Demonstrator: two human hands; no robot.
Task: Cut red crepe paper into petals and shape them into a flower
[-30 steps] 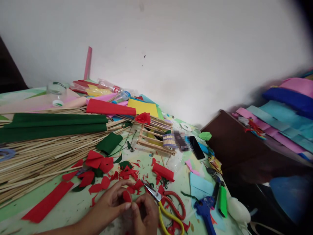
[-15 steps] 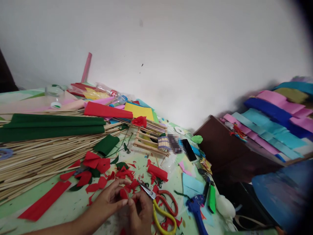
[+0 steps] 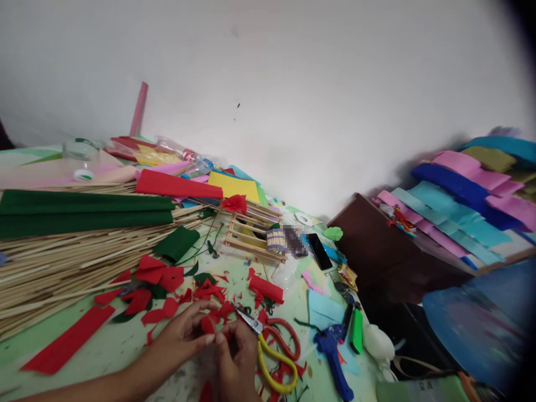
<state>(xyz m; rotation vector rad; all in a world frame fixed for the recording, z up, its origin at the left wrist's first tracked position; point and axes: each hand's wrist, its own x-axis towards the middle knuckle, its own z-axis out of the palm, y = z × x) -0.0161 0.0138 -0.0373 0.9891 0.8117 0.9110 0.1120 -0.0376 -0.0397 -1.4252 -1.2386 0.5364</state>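
My left hand [image 3: 184, 335] is closed on a small piece of red crepe paper [image 3: 207, 325], which curves up between its thumb and fingers. My right hand [image 3: 237, 354] meets it at the fingertips and pinches the near edge of the same piece. Just right of my right hand lies a pair of scissors [image 3: 270, 365] with one yellow and one red handle, its blades pointing up and left. Cut red paper petals [image 3: 151, 269] and small scraps are scattered beyond and left of my hands. A long red paper strip [image 3: 69, 341] lies at the left.
Thin wooden sticks [image 3: 84, 268] with a green paper roll [image 3: 84, 213] on top spread across the left. Behind stands a small stick frame [image 3: 251, 240] bearing a red paper flower [image 3: 234, 204]. A phone [image 3: 319, 251] and a blue glue gun [image 3: 334, 357] lie to the right.
The whole view has shifted slightly, so things sit a little further left and higher. Both hands keep hold of the red crepe paper with almost the same grip.
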